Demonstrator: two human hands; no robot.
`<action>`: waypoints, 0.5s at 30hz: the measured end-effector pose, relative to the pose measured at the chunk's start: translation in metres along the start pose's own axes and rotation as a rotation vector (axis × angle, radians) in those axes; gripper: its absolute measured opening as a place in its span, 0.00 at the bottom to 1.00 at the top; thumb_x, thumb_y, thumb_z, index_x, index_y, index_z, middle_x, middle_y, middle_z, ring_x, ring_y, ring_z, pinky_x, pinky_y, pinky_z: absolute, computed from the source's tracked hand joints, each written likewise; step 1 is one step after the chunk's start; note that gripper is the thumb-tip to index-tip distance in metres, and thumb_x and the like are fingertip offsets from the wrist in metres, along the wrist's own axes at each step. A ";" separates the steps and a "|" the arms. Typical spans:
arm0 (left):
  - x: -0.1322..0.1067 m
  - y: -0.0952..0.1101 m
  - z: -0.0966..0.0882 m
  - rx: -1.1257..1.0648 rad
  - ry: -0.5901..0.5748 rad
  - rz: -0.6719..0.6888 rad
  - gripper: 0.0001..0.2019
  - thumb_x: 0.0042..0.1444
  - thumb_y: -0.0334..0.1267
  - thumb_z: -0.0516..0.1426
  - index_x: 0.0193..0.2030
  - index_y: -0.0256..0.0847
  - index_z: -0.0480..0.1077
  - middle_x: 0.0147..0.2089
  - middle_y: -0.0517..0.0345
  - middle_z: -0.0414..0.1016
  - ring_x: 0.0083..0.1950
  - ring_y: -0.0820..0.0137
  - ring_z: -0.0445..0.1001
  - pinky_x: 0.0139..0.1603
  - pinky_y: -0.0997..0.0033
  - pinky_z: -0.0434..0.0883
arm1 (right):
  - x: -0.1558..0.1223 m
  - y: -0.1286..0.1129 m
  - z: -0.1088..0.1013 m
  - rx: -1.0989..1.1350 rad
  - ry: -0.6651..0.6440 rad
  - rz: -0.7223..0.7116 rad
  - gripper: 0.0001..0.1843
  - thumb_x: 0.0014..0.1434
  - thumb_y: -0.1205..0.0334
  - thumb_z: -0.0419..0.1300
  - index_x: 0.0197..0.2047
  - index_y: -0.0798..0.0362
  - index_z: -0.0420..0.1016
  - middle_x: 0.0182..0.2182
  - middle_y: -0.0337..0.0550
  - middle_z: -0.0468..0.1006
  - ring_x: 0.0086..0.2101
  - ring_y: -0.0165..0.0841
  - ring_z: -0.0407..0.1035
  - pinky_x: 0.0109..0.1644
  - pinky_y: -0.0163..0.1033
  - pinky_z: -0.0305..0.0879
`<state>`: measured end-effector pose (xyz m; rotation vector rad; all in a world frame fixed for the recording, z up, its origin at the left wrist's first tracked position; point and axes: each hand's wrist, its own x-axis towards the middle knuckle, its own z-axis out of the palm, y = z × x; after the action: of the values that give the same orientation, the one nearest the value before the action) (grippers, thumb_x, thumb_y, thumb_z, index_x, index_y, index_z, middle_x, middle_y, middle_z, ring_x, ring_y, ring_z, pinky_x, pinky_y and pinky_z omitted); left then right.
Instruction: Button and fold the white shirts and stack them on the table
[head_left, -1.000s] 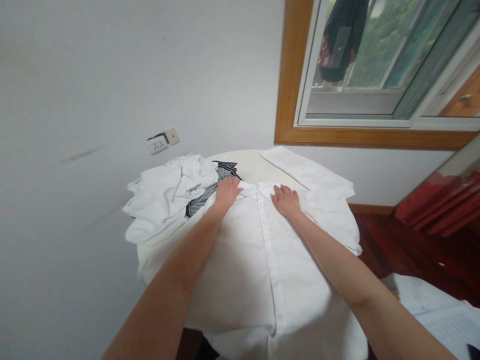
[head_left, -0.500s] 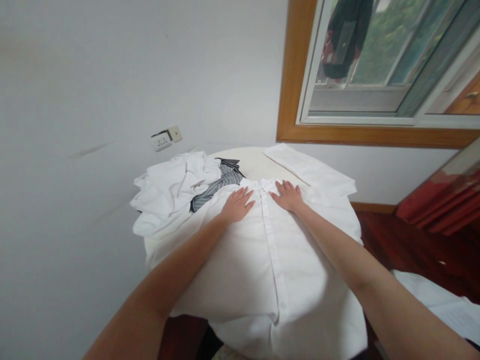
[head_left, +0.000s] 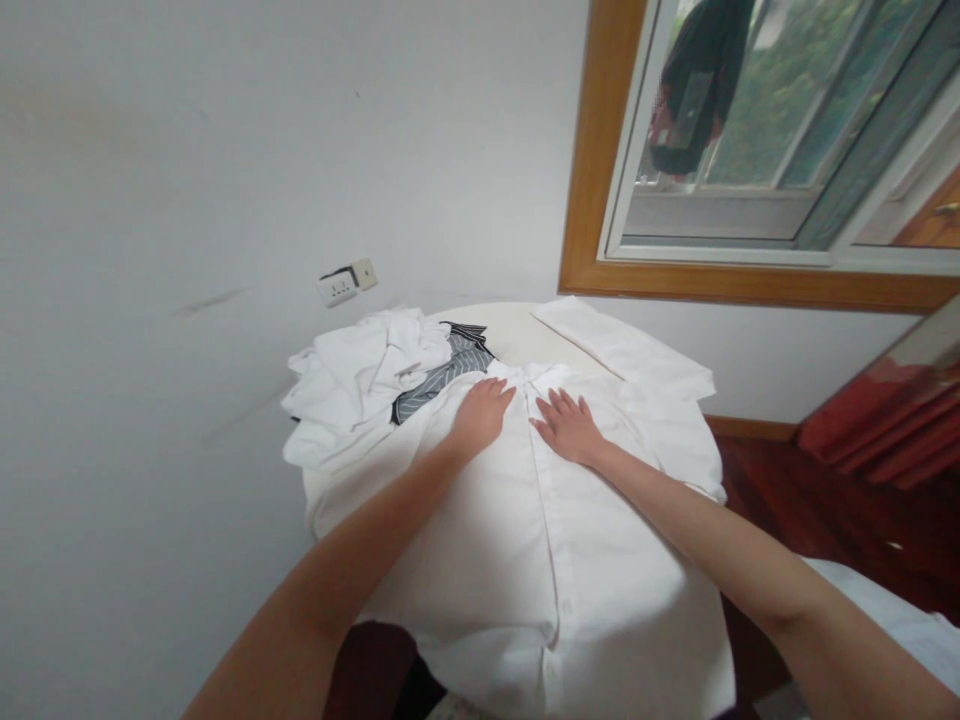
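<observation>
A white button-up shirt lies spread front-up over a small round table, its hem hanging over the near edge. My left hand rests flat on the chest just left of the button placket, fingers stretched out. My right hand lies flat just right of the placket, fingers spread. Both hands sit below the collar and hold nothing.
A heap of crumpled white clothes with a grey striped garment sits at the table's left. A folded white piece lies at the back right. Behind are a white wall with a socket and a wood-framed window. Red fabric lies at right.
Both hands have slid from the shirt's shoulders near the collar toward the middle and slightly down, now close together on either side of the placket. The view has shifted a little.
</observation>
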<state>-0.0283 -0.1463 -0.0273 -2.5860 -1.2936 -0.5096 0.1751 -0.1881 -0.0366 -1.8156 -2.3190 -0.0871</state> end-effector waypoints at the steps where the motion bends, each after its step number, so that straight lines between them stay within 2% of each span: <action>1: 0.001 0.008 0.001 -0.024 0.016 0.010 0.21 0.65 0.33 0.43 0.60 0.40 0.67 0.63 0.49 0.67 0.65 0.64 0.62 0.67 0.59 0.57 | -0.003 -0.004 0.003 0.002 -0.021 0.000 0.32 0.68 0.44 0.39 0.68 0.50 0.56 0.68 0.52 0.53 0.67 0.45 0.44 0.66 0.58 0.40; 3: 0.001 0.023 0.006 -0.071 0.017 0.008 0.21 0.66 0.36 0.43 0.61 0.41 0.65 0.64 0.50 0.67 0.65 0.64 0.62 0.67 0.58 0.58 | -0.006 -0.007 0.006 0.000 -0.031 0.003 0.33 0.68 0.44 0.38 0.70 0.51 0.52 0.69 0.52 0.50 0.67 0.45 0.42 0.67 0.59 0.39; 5: 0.000 0.032 0.012 -0.085 -0.004 -0.024 0.22 0.67 0.42 0.42 0.64 0.43 0.63 0.67 0.51 0.63 0.67 0.60 0.60 0.67 0.54 0.57 | -0.006 -0.005 0.005 -0.001 -0.028 -0.008 0.33 0.68 0.45 0.38 0.70 0.51 0.52 0.69 0.51 0.49 0.67 0.45 0.42 0.67 0.57 0.39; 10: -0.003 0.030 0.021 -0.073 -0.066 -0.024 0.24 0.67 0.48 0.42 0.66 0.47 0.60 0.70 0.54 0.57 0.70 0.57 0.55 0.68 0.49 0.54 | -0.010 0.028 -0.004 0.034 -0.072 -0.115 0.34 0.68 0.41 0.37 0.70 0.49 0.53 0.69 0.47 0.50 0.67 0.39 0.43 0.68 0.50 0.41; 15: -0.002 0.029 0.019 -0.097 -0.102 -0.066 0.25 0.66 0.50 0.43 0.66 0.51 0.60 0.70 0.55 0.57 0.70 0.57 0.55 0.68 0.45 0.51 | -0.021 0.066 -0.009 -0.016 -0.067 0.037 0.35 0.67 0.40 0.37 0.69 0.50 0.54 0.69 0.48 0.50 0.67 0.41 0.44 0.67 0.53 0.43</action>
<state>-0.0026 -0.1589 -0.0461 -2.6874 -1.4247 -0.4685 0.2449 -0.1934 -0.0367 -1.8962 -2.3344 -0.0409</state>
